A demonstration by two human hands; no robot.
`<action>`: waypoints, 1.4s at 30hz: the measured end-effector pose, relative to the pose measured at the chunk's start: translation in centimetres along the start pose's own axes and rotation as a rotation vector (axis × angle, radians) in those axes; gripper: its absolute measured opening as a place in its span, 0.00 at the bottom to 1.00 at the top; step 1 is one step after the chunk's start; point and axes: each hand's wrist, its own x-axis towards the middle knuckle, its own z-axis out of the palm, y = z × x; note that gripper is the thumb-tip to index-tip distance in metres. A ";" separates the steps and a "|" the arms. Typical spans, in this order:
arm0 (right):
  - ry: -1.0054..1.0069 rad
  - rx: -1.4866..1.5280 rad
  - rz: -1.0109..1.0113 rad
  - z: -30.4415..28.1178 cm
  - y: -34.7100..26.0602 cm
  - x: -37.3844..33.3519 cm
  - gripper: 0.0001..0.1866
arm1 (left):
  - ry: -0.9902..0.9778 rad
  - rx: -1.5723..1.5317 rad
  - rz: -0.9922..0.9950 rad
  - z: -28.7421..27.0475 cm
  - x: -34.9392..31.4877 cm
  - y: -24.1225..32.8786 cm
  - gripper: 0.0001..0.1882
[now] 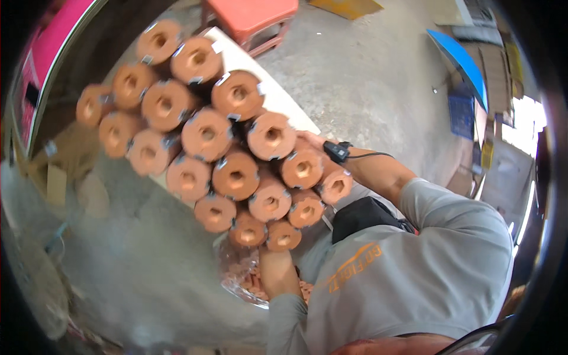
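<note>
A tilted stack of terracotta-coloured cylinders (pixel 235 176) fills the middle, their round ends facing up with a hole in each and small pale and dark tabs on the rims. My right hand (pixel 310 141) is against the stack's right side, its fingers mostly hidden behind the cylinders. A black device (pixel 337 151) with a cable is on my right wrist. My left forearm (pixel 278 275) reaches up to the stack's near end, where the cylinders hide the hand. Under the stack, a pale board (pixel 275 86) shows along its far right edge.
Below the stack, a clear plastic bag (pixel 239 283) holds small reddish-brown pieces. A red plastic stool (pixel 254 18) stands beyond the board. Farther right are a blue panel (pixel 461 62) and a blue crate (pixel 461 115). Cardboard (pixel 57 183) lies at the left on the concrete floor.
</note>
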 end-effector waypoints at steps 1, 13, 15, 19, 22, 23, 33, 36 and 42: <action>0.007 0.001 0.000 0.0 0.0 0.3 0.29 | 0.007 0.016 -0.001 -0.2 0.0 0.3 0.36; -0.048 0.519 0.204 1.3 -1.4 -1.5 0.21 | 0.073 0.153 0.001 0.1 0.2 2.5 0.37; -0.043 0.543 0.215 1.7 -1.9 -1.9 0.22 | 0.085 0.163 0.001 0.0 0.2 2.6 0.37; 0.004 0.468 0.185 1.5 -0.8 -0.9 0.26 | 0.096 0.185 -0.001 0.2 0.0 2.7 0.37; -0.026 0.368 0.186 1.2 -0.6 -0.7 0.30 | 0.103 0.184 -0.005 0.0 -0.1 2.7 0.37; -0.029 0.369 0.187 1.1 -0.8 -0.8 0.30 | 0.103 0.179 -0.005 0.0 0.0 2.8 0.37; -0.146 0.218 -0.027 -1.5 1.1 3.5 0.48 | 0.096 0.167 -0.016 0.0 -0.6 2.6 0.37; -0.052 0.269 0.121 0.0 0.4 2.9 0.50 | 0.102 0.145 0.003 -0.8 -1.5 2.2 0.37; 0.094 -0.022 0.112 0.4 -5.1 -2.5 0.48 | 0.099 0.080 0.024 -1.3 -6.0 -0.8 0.38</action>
